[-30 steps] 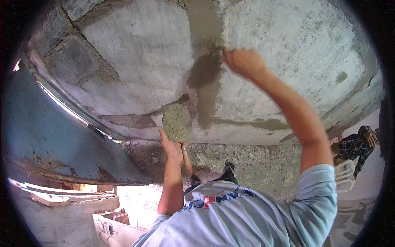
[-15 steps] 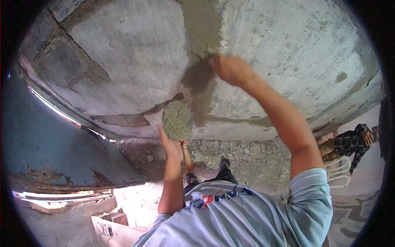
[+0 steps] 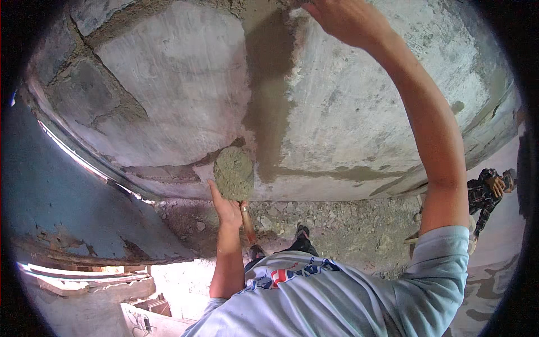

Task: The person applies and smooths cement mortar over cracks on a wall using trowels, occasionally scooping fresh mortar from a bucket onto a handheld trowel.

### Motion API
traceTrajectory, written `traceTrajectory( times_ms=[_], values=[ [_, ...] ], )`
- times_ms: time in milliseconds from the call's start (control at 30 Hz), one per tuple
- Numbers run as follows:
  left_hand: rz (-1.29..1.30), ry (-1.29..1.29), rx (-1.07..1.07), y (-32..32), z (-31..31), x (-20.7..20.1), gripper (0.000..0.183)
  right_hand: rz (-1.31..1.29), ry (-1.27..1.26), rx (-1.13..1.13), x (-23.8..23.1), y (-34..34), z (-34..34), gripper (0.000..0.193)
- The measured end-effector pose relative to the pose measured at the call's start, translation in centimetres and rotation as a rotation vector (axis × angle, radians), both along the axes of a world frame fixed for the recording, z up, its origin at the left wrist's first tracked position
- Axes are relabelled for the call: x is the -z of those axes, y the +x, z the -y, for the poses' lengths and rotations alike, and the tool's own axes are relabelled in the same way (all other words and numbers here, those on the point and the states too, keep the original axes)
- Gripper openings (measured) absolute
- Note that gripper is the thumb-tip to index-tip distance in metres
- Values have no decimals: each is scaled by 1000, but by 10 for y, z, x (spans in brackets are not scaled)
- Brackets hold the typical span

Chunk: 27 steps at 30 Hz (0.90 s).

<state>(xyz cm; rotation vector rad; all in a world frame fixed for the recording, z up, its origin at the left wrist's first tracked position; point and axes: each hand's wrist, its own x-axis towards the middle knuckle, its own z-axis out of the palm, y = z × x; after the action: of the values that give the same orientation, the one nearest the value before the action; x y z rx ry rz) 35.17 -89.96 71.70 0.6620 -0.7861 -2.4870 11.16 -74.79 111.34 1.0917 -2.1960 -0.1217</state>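
My left hand [image 3: 227, 212] is low in front of the wall, palm turned up beneath a rounded heap of wet grey mortar [image 3: 233, 173]. A wooden handle with a metal collar [image 3: 247, 224] sticks out below the heap, beside my fingers. The mortar hides whatever blade or plate bears it. My right hand [image 3: 351, 22] is raised high at the upper edge of the view, its fingers bent and partly cut off. What it holds cannot be made out. Near it, a vertical band of smooth damp mortar [image 3: 269, 84] runs down the grey wall [image 3: 359, 112].
Rubble [image 3: 348, 224] covers the ground along the wall's foot, around my shoes [image 3: 303, 231]. A blue panel [image 3: 84, 191] stands at the left. Another person in a checked shirt [image 3: 484, 194] is at the far right. Bare blocks with cracked joints [image 3: 84, 84] show upper left.
My right hand has moved up along the mortar band, to the upper edge of the view. My left hand and its mortar sit slightly lower and further left in the picture.
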Motion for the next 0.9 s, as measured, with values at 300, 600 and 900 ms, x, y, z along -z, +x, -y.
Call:
traceTrajectory(
  times_ms=[300, 600, 900],
  values=[
    [3, 22, 11, -1, -2, 8, 79, 606, 3, 45, 191, -4, -4, 47],
    [64, -31, 48, 18, 0, -3, 77, 1001, -247, -143, 298, 36, -28, 41],
    [35, -46, 23, 34, -2, 3, 66, 1035, -366, -348, 372, 123, -49, 26]
  ],
)
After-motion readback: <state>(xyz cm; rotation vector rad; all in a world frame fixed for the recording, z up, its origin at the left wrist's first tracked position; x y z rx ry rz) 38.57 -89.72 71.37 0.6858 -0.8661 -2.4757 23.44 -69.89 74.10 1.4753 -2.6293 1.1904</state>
